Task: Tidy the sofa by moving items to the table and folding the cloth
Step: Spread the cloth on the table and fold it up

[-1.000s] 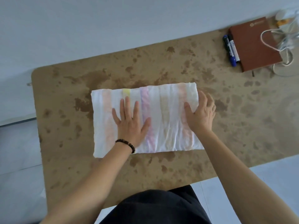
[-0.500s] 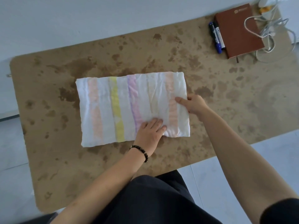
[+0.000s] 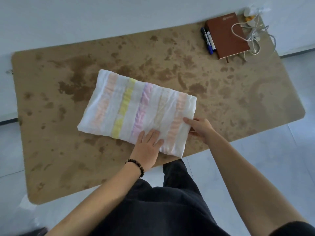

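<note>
1. White cloth (image 3: 136, 113), striped in pale orange, yellow, purple and peach, lies folded into a thick rectangle on the mottled brown table (image 3: 51, 150). It sits about the middle of the tabletop.
2. The cloth is askew: its long side runs from ten o'clock to four o'clock, and its five o'clock corner comes close to the table's near edge.
3. The left hand (image 3: 148, 143) lies flat on the cloth at the six o'clock part of it. Its fingers are straight and close together, pointing toward twelve o'clock. It presses on the fabric and clasps nothing.
4. A dark bead bracelet (image 3: 136, 166) circles the left wrist, just off the cloth's near edge.
5. The right hand (image 3: 199, 128) is at the cloth's short end, at four o'clock from the cloth's middle. Its thumb lies on top of the fabric and its fingers curl under the edge, so it pinches that end of the cloth.
6. A closed brown notebook (image 3: 226, 34) rests at the table's one o'clock corner, well apart from the cloth.
7. Two markers (image 3: 208, 40) lie side by side just beside the notebook at its nine o'clock edge.
8. A tangled white cable (image 3: 252, 36) trails over the notebook's three o'clock side and onto the table beyond.
9. The person's dark trousers (image 3: 170, 201) fill the view at six o'clock, over a pale floor (image 3: 272, 159).
</note>
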